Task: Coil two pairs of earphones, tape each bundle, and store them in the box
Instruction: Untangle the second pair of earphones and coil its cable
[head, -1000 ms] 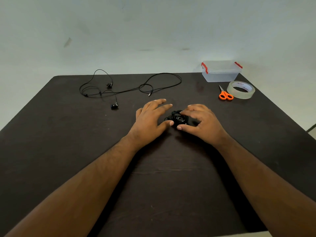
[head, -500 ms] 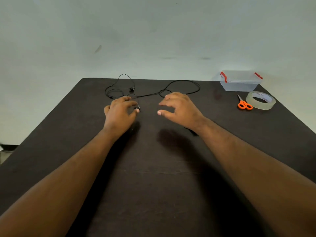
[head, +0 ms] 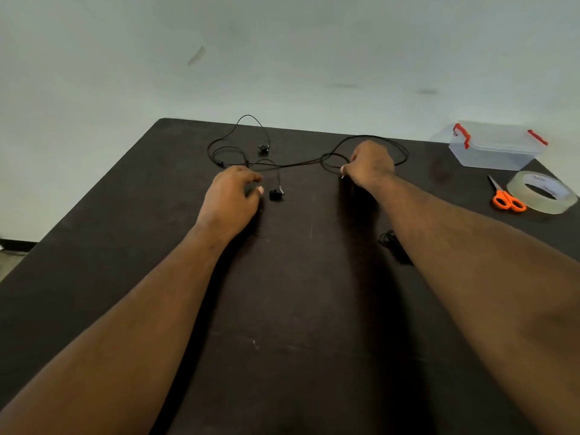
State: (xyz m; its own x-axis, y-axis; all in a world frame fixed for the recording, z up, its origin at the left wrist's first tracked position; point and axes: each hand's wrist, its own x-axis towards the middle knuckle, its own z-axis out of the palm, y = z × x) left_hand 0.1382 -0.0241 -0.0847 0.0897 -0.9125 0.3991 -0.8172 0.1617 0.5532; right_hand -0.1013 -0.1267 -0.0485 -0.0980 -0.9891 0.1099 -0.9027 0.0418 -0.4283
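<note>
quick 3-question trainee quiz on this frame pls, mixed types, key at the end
1. True or false: the plastic box has its lid on, with the red clips at the ends.
2. Which end of the loose earphones does the right hand pinch? A) an earbud B) the plug end C) the middle of the cable
3. Fill in: the orange scissors lie right beside the ____ near the table's right edge.

Key
1. True.
2. B. The left hand is beside the near earbud, not clearly gripping it.
3. Tape roll.
</note>
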